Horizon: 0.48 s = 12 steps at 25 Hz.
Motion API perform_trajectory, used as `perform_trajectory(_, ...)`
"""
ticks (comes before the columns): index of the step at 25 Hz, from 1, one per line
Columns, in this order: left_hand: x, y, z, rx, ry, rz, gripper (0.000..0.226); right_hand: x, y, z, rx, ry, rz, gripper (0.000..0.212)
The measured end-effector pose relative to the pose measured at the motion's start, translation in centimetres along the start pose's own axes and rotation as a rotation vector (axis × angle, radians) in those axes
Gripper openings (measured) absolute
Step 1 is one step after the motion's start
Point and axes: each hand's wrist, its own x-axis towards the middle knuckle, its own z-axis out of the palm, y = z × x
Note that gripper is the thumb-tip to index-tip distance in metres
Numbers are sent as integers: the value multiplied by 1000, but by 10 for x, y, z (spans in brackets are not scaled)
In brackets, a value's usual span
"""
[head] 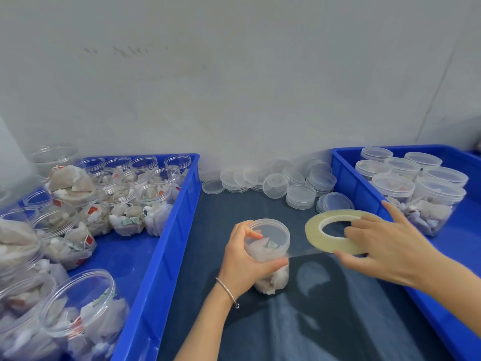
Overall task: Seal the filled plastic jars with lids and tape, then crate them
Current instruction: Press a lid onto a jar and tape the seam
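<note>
Broadly, two deep blue plastic crates frame the scene: the left blue crate [166,230] fills the lower left of the frame and holds open clear plastic jars [125,204] stuffed with whitish sachets, some showing small red tags whose print is too small to read. The right blue crate [346,175] runs down the right edge and holds lidded clear jars [416,188] standing close together. Between them lies a dark blue cloth work surface [286,321], and at its far edge, centre of the frame, sits a loose heap of translucent round lids [291,183].

Just below centre stands the jar being sealed [270,256], a clear round plastic jar with a frosted lid on top and pale sachets inside, one showing a green patch; no writing on it can be read. The left hand [242,261] grips it, fingers curled round the side and the thumb on the lid's edge; a thin metal bangle [229,290] circles that wrist. To its right, the right hand [382,246] holds a flat wide roll of clear yellowish tape [335,233], thumb under the rim and fingers through the core. A clear strip of tape [307,252] stretches from the roll to the jar just under the lid.
</note>
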Motion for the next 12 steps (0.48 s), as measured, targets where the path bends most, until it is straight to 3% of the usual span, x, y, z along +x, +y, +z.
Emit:
perform_trajectory(6,-1,1,-2,-11,-45,-1,59,-1,36,7,121,-79,51,45)
perform_trajectory(12,-1,2,-5,-92,-104,-48,61,59,12,23,367,-72,84,41)
